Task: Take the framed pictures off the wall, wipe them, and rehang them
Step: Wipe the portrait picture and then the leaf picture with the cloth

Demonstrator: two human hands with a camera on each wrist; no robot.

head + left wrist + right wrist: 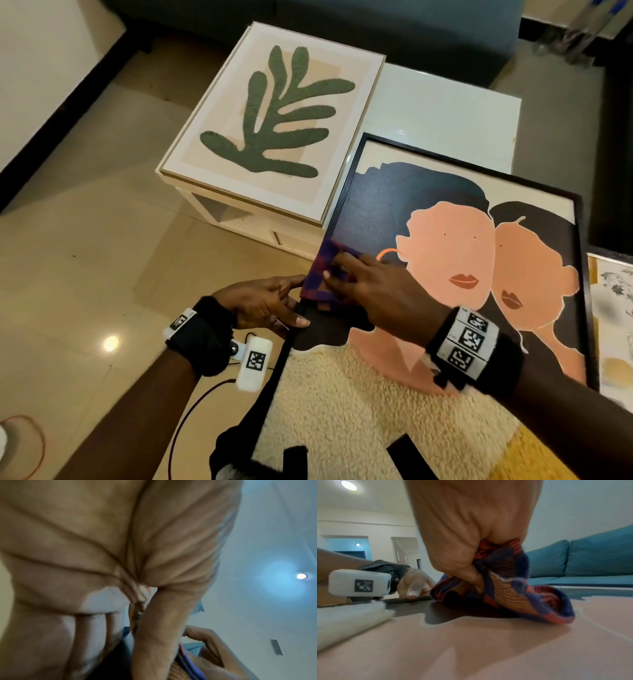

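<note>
A black-framed picture of two faces [455, 246] lies tilted, its far end on the white table and its near end toward me. My left hand [274, 306] grips its left frame edge, thumb on top. My right hand [342, 274] holds a purple and red checked cloth [318, 265] and presses it on the picture's dark area near that edge. In the right wrist view my thumb curls into the bunched cloth [513, 588], with the left hand [414, 585] behind it on the frame. A leaf picture [270, 120] in a pale wooden frame lies flat on the table.
The low white table [445, 109] stands on a beige tiled floor, with a teal sofa [590, 561] behind it. A third picture [613, 325] lies at the right edge. Red cable [30, 442] loops on the floor at the lower left. A wall with dark skirting runs along the left.
</note>
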